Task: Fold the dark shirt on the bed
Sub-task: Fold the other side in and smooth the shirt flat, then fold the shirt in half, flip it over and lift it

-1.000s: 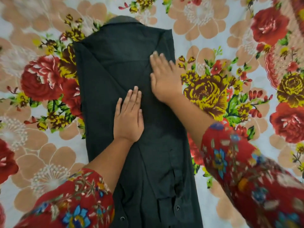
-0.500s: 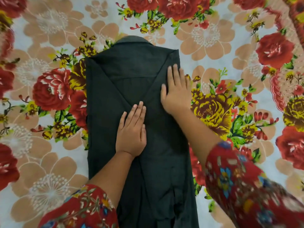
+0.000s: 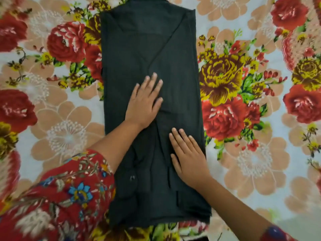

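No writing, label, brand, number or sign can be read anywhere here.

The shirt is plain dark charcoal, the bedsheet pale with red, yellow and peach flowers, the sleeve red floral.
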